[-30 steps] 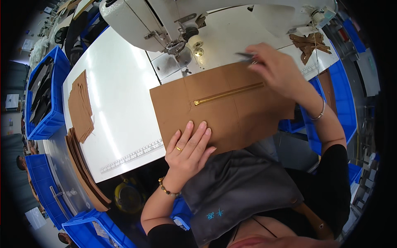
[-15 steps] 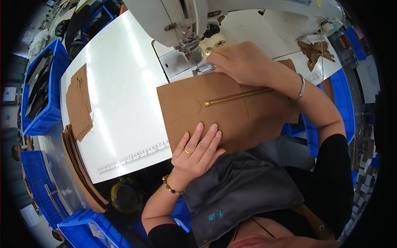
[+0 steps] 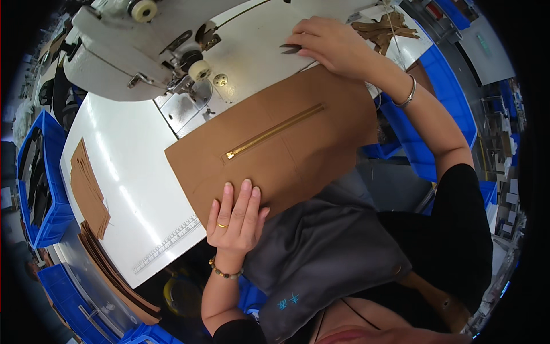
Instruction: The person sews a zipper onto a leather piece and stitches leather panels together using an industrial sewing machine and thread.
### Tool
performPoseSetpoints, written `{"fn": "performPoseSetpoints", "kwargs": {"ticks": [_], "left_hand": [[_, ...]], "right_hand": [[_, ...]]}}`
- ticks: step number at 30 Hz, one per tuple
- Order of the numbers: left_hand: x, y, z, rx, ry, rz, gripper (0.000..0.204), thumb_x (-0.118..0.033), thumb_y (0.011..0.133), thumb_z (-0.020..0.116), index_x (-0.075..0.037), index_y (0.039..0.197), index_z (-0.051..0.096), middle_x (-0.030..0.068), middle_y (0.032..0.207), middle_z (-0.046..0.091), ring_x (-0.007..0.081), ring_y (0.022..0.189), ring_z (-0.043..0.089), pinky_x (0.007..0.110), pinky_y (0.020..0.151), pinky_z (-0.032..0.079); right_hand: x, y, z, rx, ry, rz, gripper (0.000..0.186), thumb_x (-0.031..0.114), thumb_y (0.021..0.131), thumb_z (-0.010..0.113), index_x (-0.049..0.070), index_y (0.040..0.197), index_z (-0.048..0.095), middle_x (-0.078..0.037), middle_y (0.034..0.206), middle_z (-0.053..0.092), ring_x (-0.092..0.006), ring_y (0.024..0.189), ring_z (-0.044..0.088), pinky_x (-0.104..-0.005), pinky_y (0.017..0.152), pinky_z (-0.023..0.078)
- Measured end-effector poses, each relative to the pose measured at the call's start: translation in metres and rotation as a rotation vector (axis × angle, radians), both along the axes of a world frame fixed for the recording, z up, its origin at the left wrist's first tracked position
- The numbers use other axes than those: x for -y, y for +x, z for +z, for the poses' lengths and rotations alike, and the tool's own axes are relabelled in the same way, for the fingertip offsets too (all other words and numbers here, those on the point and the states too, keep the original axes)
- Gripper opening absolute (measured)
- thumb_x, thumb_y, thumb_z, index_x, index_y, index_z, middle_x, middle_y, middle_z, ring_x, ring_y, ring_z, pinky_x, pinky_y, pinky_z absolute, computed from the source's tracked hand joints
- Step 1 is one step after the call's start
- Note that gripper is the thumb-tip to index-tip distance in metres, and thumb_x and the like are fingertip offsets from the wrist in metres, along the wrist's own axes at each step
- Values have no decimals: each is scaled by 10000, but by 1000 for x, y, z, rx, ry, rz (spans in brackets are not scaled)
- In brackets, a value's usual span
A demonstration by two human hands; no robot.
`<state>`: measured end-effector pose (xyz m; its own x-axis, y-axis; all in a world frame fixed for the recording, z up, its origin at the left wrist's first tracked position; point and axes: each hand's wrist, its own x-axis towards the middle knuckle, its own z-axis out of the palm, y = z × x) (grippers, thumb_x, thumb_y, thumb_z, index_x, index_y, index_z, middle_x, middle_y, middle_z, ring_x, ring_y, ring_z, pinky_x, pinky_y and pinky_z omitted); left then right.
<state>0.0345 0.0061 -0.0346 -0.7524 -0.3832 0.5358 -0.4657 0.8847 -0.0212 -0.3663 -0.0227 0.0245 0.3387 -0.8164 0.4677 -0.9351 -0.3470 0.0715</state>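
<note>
A brown panel with a gold zipper lies at the front of the white table, its back edge close beneath the sewing machine. My left hand rests on the panel's lower-left part, fingers extended and slightly apart. Up at the panel's back right, my right hand is wrapped round small dark thread snips, whose blades point left toward the machine. The machine's presser foot and needle area are just behind the panel, too small to make out in detail.
Brown cut pieces lie on the left of the table; longer strips sit below them. Blue bins stand left and right. Brown scraps lie at the back right. A dark cloth covers my lap.
My right hand with the snips has moved from beside the needle area to the back right. The view has turned, shifting the machine leftward in the picture. My left hand stays on the panel.
</note>
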Motion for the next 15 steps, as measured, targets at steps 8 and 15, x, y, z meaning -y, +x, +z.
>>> {"fn": "performPoseSetpoints", "kwargs": {"ticks": [8,15], "left_hand": [[-2,3,-3,-11,-4,-27,310,-324,1021,639,-151,1246,762,19,1274,755,264,1257,676,394,1114,434],[-10,16,-3,-62,-27,-94,394,-280,1084,510,-29,1368,620,180,1425,637,442,1377,540,602,1197,317]], "right_hand": [[5,81,-8,358,398,-143,337,374,1052,536,85,908,635,-113,951,651,-357,870,644,-490,767,507],[-110,66,47,462,199,-11,386,427,999,638,78,834,620,-93,836,633,-336,763,639,-421,668,515]]}}
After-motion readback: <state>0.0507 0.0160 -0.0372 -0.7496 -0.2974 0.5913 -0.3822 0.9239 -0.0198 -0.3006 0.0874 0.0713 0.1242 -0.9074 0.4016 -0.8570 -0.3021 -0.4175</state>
